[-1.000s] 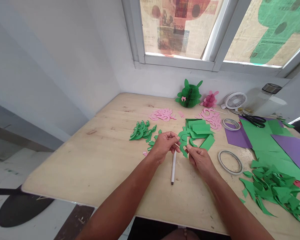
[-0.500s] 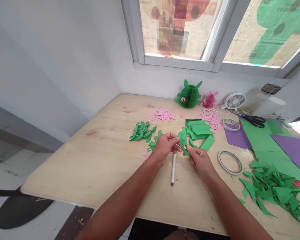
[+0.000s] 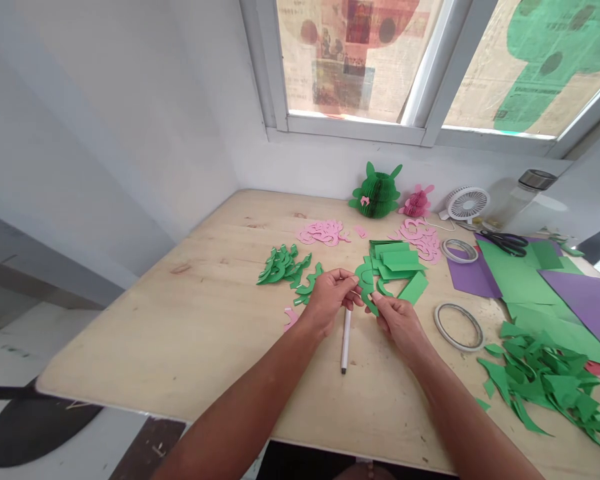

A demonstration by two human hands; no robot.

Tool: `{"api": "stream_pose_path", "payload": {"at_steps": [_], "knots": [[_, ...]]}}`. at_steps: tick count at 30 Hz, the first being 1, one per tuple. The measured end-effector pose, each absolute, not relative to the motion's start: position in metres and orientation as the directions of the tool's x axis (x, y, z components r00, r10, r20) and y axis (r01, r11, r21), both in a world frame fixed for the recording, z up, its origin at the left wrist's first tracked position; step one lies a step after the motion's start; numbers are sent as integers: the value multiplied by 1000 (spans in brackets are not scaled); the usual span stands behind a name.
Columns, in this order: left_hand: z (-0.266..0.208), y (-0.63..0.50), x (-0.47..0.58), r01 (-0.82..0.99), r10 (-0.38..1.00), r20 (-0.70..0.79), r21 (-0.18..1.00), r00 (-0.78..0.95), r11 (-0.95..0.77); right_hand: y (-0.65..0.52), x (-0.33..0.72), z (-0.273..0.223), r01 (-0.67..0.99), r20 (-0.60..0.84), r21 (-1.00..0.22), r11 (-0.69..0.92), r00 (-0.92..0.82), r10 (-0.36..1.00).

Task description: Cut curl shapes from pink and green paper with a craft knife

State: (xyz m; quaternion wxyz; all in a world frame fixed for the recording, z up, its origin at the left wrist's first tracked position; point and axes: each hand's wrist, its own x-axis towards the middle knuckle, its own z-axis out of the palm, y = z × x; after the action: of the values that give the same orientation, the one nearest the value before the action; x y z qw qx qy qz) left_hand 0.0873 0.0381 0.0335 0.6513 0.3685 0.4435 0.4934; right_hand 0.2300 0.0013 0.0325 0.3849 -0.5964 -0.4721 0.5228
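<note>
Between my two hands, a little above the table, is a curved green paper cutout [image 3: 365, 280] with a drawn line on it. My left hand [image 3: 336, 293] pinches its left edge with thumb and fingers. Lower on the right, my right hand [image 3: 396, 317] grips the same cutout by its bottom end. Below them lies a white marker [image 3: 347, 341] with a dark tip end. Folded green paper pieces [image 3: 397, 259] lie just behind the cutout. Left of my hands are a pile of green cutouts [image 3: 280, 265] and a small pink cutout [image 3: 291, 318].
Pink cutouts [image 3: 323, 232] lie farther back. A green paper honeycomb figure [image 3: 379, 193] and a smaller pink one [image 3: 418, 201] stand by the wall, near a white fan [image 3: 467, 204]. At right are a tape roll [image 3: 459, 327], scissors [image 3: 505, 242] and green scraps [image 3: 545, 373].
The view has shifted very slightly. Both hands keep their hold on the green cutout, in nearly the same place.
</note>
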Motion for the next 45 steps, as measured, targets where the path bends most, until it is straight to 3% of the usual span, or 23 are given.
{"api": "stream_pose_path", "payload": {"at_steps": [21, 45], "knots": [[39, 30, 91, -365, 966, -219, 896, 136, 254, 2, 230, 24, 86, -239, -967, -239, 0, 971], [37, 29, 93, -392, 966, -234, 883, 111, 258, 4, 230, 20, 118, -202, -972, -204, 31, 979]]}}
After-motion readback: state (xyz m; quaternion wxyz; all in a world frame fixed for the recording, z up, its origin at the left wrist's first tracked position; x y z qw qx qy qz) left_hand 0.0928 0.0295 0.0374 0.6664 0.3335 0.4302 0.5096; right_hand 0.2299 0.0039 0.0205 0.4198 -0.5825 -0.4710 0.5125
